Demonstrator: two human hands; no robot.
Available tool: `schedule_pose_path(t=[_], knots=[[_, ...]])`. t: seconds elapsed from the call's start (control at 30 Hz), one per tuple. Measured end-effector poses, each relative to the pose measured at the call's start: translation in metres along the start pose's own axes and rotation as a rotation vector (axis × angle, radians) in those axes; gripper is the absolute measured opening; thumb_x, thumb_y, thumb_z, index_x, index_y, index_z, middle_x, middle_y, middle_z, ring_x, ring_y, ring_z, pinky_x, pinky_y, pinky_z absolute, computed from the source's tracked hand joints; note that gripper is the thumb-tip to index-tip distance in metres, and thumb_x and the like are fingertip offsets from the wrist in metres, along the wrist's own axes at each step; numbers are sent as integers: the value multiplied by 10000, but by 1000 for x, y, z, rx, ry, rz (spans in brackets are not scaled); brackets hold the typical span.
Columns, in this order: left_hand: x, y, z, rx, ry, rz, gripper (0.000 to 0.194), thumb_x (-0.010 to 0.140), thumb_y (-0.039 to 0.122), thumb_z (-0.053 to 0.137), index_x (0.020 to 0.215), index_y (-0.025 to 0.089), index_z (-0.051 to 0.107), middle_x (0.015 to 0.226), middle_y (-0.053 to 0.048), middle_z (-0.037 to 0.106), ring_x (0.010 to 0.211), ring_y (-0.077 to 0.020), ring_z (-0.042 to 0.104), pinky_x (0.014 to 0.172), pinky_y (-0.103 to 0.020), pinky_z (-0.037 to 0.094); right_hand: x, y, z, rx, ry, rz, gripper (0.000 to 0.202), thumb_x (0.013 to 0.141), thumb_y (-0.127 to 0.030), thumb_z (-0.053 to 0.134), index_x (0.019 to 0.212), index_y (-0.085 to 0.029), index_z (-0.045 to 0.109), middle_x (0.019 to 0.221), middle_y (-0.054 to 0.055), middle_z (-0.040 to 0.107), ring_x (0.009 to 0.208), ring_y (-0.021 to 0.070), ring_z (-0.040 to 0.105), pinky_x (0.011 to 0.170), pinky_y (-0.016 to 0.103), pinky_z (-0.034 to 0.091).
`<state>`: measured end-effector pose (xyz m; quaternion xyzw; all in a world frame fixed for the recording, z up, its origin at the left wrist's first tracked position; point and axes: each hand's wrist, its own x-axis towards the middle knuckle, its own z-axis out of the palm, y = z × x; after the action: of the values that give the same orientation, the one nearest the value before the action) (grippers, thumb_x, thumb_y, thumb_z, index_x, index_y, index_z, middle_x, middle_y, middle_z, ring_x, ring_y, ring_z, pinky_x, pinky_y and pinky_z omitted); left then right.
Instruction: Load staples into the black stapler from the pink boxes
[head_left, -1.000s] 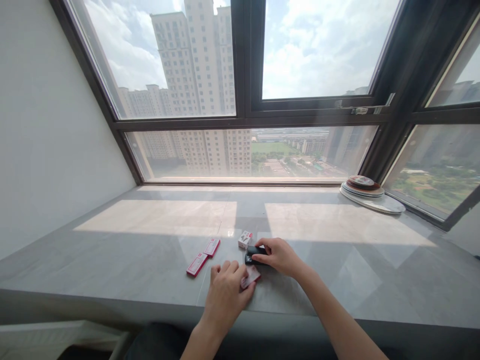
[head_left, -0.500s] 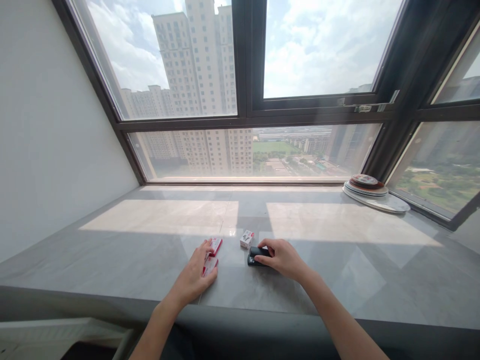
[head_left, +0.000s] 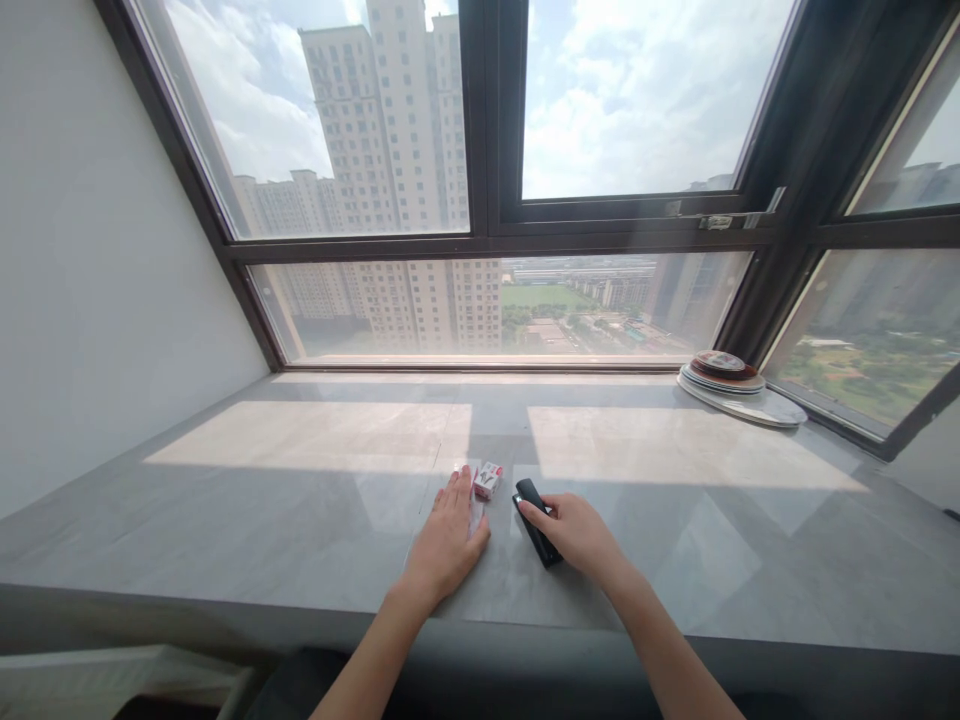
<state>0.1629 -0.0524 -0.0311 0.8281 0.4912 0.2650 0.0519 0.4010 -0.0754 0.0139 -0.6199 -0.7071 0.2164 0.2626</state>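
My left hand (head_left: 444, 545) lies with fingers stretched out over red-and-white staple boxes (head_left: 477, 512), mostly hidden beneath it. Only a strip of them shows between the fingers and thumb. Just beyond, close to the left fingertips, sits a small white-and-red box (head_left: 488, 480) with a dark picture on its top. My right hand (head_left: 589, 538) grips a black stapler (head_left: 534, 522) between thumb and fingers. The stapler stands at a slant on the sill, its far end pointing up and left, a short way right of the boxes.
The grey marble-like windowsill (head_left: 262, 530) runs below dark window frames (head_left: 480, 245). Stacked plates or round mats (head_left: 739, 400) rest in its far right corner. A white wall (head_left: 112, 280) bounds the left, and a pale slatted object (head_left: 112, 675) is below the front edge.
My left hand has moved right, bringing the staple boxes beside the small box. My right hand has turned the stapler from lying sideways to a slanted position, slightly nearer me.
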Motion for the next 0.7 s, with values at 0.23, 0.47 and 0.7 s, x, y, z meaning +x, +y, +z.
schedule_pose_path(t=[0.23,0.47,0.7], knots=[[22,17,6,-47,45,85,527,1054,334,316,1569,246,249,1588,-127,341,1508,-283,242,1202,-536,264,-2,16,18,335,-2,50,553,966,-635,396,949,-171,698,596,9,579,567,177,537,538,252,366],[-6,28,5,16,86,69,495,1043,237,297,1537,232,317,1540,-111,388,1496,-272,264,1207,-513,297,7,-3,48,566,-148,51,521,973,-651,400,1111,-200,623,568,-28,529,431,137,467,433,244,366],[-24,-31,-21,47,104,32,445,1043,248,282,1475,228,387,1493,-117,424,1449,-269,340,1185,-512,339,24,-52,100,681,-287,-6,463,997,-629,396,1226,-248,524,656,-26,562,452,137,526,432,234,407]])
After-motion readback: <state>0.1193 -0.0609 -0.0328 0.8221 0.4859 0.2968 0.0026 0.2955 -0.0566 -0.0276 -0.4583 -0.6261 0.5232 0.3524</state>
